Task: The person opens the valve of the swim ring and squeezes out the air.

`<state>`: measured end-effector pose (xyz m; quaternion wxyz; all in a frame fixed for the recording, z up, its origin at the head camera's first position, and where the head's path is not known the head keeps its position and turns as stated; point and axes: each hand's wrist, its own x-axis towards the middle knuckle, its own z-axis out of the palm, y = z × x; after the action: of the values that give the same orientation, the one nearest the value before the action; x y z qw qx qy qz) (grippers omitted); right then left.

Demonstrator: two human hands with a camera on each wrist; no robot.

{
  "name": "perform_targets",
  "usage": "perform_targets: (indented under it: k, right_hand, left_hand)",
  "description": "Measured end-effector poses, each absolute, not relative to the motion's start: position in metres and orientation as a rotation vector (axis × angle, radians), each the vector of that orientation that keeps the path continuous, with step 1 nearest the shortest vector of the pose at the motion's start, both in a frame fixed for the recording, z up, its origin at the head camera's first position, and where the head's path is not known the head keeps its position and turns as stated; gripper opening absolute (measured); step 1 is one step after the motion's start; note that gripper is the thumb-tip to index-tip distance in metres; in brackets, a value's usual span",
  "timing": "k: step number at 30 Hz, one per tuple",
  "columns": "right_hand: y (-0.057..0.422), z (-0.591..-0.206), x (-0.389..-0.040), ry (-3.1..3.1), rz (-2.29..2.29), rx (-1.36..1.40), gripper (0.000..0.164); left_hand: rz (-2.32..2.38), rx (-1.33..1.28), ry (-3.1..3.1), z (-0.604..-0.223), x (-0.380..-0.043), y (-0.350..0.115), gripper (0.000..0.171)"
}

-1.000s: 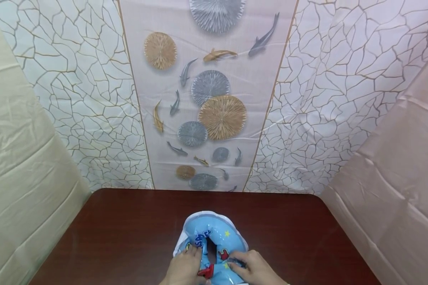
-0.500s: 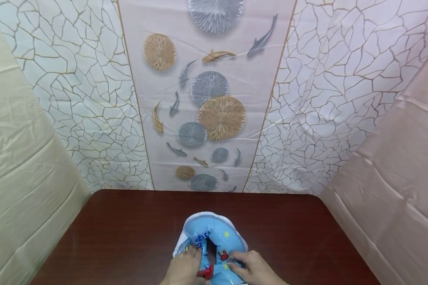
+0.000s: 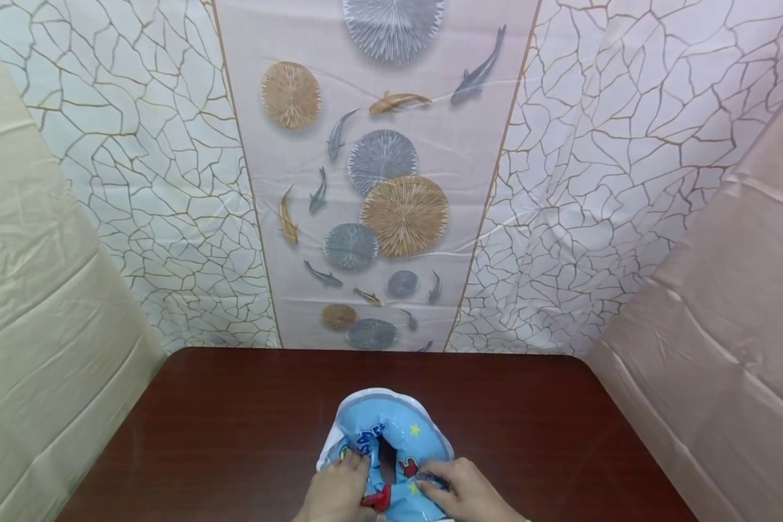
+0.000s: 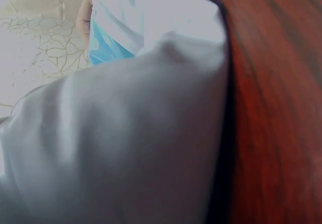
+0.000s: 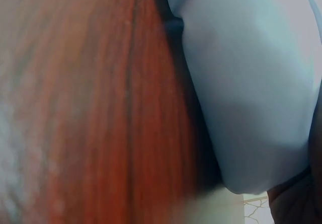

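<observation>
Blue inflatable ring (image 3: pixel 398 412), one, two hands (image 3: pixel 337 487) (image 3: pixel 465 491) touching it

Left fingers (image 3: pixel 352 464) outstretched, right fingers (image 3: pixel 438 471) curled.

- A small booth walled with cloth, set around a table; whether it belongs to a home, an office or a workshop cannot be told.
- The glossy, dark red-brown table (image 3: pixel 235 428) has visible wood grain and rounded far corners, like ordinary furniture.
- Behind its far edge hangs a pale pinkish-grey fabric panel (image 3: pixel 326 32) printed with gold and grey fish and round discs, a decorative, homelike pattern.
- White fabric with a gold-and-grey crackle print (image 3: pixel 163 167) flanks the panel on both sides.
- Plain, creased cream cloth (image 3: pixel 46 290) slants along the left edge, beige-pink cloth (image 3: pixel 718 290) along the right, enclosing the table.
</observation>
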<state>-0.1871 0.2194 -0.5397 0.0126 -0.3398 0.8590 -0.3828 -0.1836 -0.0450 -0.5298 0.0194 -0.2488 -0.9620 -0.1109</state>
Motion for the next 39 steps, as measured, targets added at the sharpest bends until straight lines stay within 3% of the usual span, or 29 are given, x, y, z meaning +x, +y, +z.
perform_targets:
  k: [8, 16, 21, 26, 34, 39]
  right_hand:
    - [0.222, -0.542, -0.182, 2.793, -1.19, -1.091, 0.007]
    - [0.221, -0.537, -0.18, 3.232, -0.902, -1.211, 0.011]
    - [0.221, -0.534, -0.181, 3.154, -0.875, -1.211, 0.005]
    - [0.221, -0.533, -0.179, 3.023, -0.945, -1.114, 0.01]
    - [0.221, -0.531, -0.183, 2.908, -1.093, -1.281, 0.014]
    - [0.222, -0.533, -0.183, 2.846, -1.101, -1.301, 0.007]
  left_hand:
    - [-0.533, -0.662, -3.017, -0.529, -0.185, -0.048, 0.086]
    - [-0.411, -0.705, -2.931, -0.526, -0.187, -0.056, 0.095]
    - [-0.549, -0.746, -2.885, -0.527, -0.187, -0.058, 0.097]
    - [-0.657, -0.832, -3.005, -0.524, -0.188, -0.058, 0.11]
    - [-0.722, -0.919, -2.85, -0.524, -0.19, -0.062, 0.129]
    - [-0.613, -1.007, -2.767, -0.532, -0.193, -0.064, 0.122]
